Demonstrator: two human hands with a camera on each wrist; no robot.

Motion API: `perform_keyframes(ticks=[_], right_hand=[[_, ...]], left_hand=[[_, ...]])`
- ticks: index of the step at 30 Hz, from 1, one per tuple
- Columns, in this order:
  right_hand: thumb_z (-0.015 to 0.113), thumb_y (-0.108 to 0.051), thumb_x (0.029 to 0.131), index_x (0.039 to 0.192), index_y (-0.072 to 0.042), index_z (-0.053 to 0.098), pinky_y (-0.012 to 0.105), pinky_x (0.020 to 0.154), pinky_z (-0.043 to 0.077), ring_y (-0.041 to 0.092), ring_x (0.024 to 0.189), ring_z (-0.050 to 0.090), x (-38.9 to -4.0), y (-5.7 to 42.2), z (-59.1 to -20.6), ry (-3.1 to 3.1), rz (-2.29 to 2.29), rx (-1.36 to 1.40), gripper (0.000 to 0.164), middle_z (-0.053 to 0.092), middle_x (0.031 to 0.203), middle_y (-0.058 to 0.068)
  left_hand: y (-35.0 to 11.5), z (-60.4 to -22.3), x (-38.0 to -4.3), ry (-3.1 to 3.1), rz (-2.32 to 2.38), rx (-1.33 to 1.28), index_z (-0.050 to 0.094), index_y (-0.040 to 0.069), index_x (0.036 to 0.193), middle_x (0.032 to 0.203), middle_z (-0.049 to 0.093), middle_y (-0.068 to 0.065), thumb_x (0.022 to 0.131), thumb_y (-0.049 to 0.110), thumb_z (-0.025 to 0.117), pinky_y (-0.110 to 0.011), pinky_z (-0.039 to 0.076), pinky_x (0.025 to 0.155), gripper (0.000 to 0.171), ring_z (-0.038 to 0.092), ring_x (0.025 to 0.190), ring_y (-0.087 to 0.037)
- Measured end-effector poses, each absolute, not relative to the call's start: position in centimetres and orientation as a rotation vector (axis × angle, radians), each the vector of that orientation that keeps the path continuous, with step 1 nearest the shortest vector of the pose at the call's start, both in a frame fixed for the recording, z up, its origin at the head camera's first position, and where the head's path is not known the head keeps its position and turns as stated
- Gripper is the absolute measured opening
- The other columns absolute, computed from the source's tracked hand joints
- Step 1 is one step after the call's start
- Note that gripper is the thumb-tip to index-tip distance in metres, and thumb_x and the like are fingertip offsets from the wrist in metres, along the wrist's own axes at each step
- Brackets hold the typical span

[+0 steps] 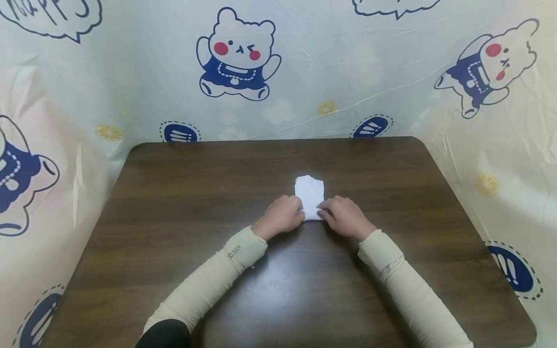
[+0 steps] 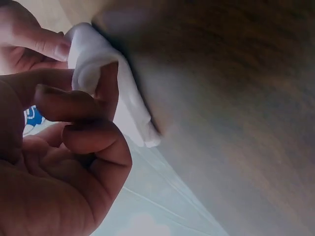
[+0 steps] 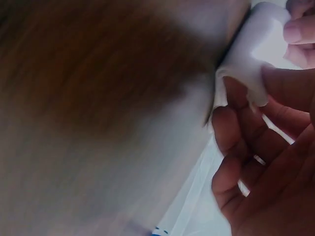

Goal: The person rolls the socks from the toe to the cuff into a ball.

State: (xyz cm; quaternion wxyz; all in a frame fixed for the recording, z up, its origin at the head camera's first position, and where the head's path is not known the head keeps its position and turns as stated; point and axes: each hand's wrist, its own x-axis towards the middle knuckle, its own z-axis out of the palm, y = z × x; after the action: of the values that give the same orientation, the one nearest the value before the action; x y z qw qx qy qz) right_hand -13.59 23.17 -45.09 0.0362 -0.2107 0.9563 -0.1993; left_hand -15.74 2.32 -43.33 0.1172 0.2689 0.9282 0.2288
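Note:
A small piece of white cloth (image 1: 309,191) lies on the table with its near end folded over into a thick, rounded roll. At the left end of that fold, my left hand (image 1: 283,214) pinches the cloth, one finger tucked inside the loop and the thumb outside. My right hand (image 1: 345,216) pinches the opposite end in the same way. The left wrist view shows the folded cloth (image 2: 96,46) close up, its open loop around a fingertip. From the right wrist, the loop's other end (image 3: 246,54) shows, with a fingertip inside it.
The dark brown wooden table (image 1: 174,193) has rounded corners. Behind it and along both sides hangs a pale sheet (image 1: 313,63) printed with cartoon bears. Light-coloured sleeves (image 1: 209,280) cover both forearms.

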Motion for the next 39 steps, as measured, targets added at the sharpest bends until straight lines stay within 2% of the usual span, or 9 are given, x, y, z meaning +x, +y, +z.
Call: perform_keyframes(ticks=[2, 6, 12, 16, 22, 25, 30, 35, 39], right_hand=[[0.068, -0.019, 0.097, 0.108, -0.007, 0.073, 0.039, 0.072, 0.05, 0.018, 0.073, 0.056, -13.7, 23.0, -45.0, 2.921, -0.62, -0.588, 0.018, 0.065, 0.08, -0.001], [0.069, -0.025, 0.095, 0.106, -0.01, 0.07, 0.039, 0.067, 0.048, 0.02, 0.07, 0.055, -13.8, 22.6, -44.8, 2.926, -0.556, -0.464, 0.019, 0.06, 0.074, -0.002], [0.078, -0.025, 0.087, 0.093, -0.013, 0.071, 0.039, 0.065, 0.045, 0.024, 0.076, 0.049, -14.0, 21.9, -44.5, 3.12, -0.32, -0.582, 0.015, 0.06, 0.079, 0.002], [0.072, -0.013, 0.086, 0.086, -0.013, 0.073, 0.037, 0.061, 0.042, 0.024, 0.071, 0.048, -13.6, 21.5, -44.3, 3.188, -0.178, -0.805, 0.001, 0.059, 0.073, 0.002], [0.081, -0.03, 0.083, 0.095, -0.015, 0.08, 0.039, 0.064, 0.042, 0.024, 0.073, 0.048, -13.0, 21.9, -44.0, 3.17, -0.074, -0.823, 0.018, 0.068, 0.08, 0.003], [0.086, -0.033, 0.079, 0.096, -0.016, 0.08, 0.039, 0.066, 0.041, 0.023, 0.075, 0.048, -13.2, 22.0, -44.2, 3.176, -0.085, -0.819, 0.025, 0.069, 0.081, 0.002], [0.083, -0.026, 0.081, 0.092, -0.014, 0.079, 0.04, 0.064, 0.042, 0.025, 0.076, 0.048, -13.4, 21.8, -44.8, 3.201, -0.111, -0.862, 0.016, 0.067, 0.082, 0.003], [0.073, -0.024, 0.089, 0.099, -0.008, 0.072, 0.041, 0.07, 0.046, 0.027, 0.084, 0.049, -13.1, 21.8, -45.3, 3.157, -0.172, -0.785, 0.018, 0.063, 0.092, 0.007], [0.067, -0.021, 0.094, 0.103, -0.005, 0.069, 0.044, 0.073, 0.047, 0.029, 0.085, 0.052, -12.9, 21.8, -45.2, 3.101, -0.314, -0.704, 0.019, 0.064, 0.096, 0.009]], left_hand=[[2.3, -43.5, -15.9, 2.716, 0.68, 0.788, 0.066, 0.005, 0.093, 0.079, 0.064, -0.005, 0.093, 0.011, 0.064, -0.035, 0.049, 0.063, 0.007, 0.058, 0.068, -0.019], [2.2, -44.0, -16.1, 2.721, 0.692, 0.771, 0.059, 0.004, 0.109, 0.086, 0.063, -0.007, 0.095, 0.013, 0.065, -0.035, 0.051, 0.065, 0.017, 0.06, 0.071, -0.021], [2.1, -44.4, -15.9, 2.889, 0.524, 0.831, 0.06, 0.01, 0.096, 0.077, 0.057, -0.003, 0.094, 0.019, 0.068, -0.036, 0.046, 0.051, 0.012, 0.056, 0.063, -0.02], [2.2, -44.0, -15.5, 2.912, 0.45, 0.971, 0.065, 0.012, 0.084, 0.076, 0.054, -0.003, 0.093, 0.015, 0.067, -0.036, 0.046, 0.05, 0.009, 0.054, 0.062, -0.02], [2.4, -43.9, -15.5, 2.863, 0.372, 1.042, 0.065, 0.01, 0.085, 0.078, 0.055, -0.005, 0.084, 0.033, 0.083, -0.035, 0.045, 0.049, 0.029, 0.053, 0.061, -0.019], [2.5, -44.1, -15.9, 2.895, 0.368, 1.04, 0.065, 0.011, 0.082, 0.079, 0.056, -0.005, 0.079, 0.031, 0.087, -0.037, 0.046, 0.05, 0.03, 0.053, 0.061, -0.02], [2.5, -44.6, -15.9, 2.922, 0.375, 1.045, 0.06, 0.012, 0.074, 0.077, 0.054, -0.005, 0.081, 0.02, 0.081, -0.039, 0.047, 0.048, 0.024, 0.053, 0.059, -0.021], [2.4, -44.8, -15.7, 2.91, 0.445, 1.016, 0.057, 0.01, 0.074, 0.075, 0.051, -0.006, 0.084, 0.015, 0.07, -0.038, 0.044, 0.046, 0.018, 0.051, 0.057, -0.021], [2.2, -44.5, -15.7, 2.852, 0.58, 0.93, 0.055, 0.01, 0.071, 0.067, 0.05, -0.004, 0.089, 0.015, 0.065, -0.036, 0.042, 0.05, 0.022, 0.048, 0.057, -0.019]])
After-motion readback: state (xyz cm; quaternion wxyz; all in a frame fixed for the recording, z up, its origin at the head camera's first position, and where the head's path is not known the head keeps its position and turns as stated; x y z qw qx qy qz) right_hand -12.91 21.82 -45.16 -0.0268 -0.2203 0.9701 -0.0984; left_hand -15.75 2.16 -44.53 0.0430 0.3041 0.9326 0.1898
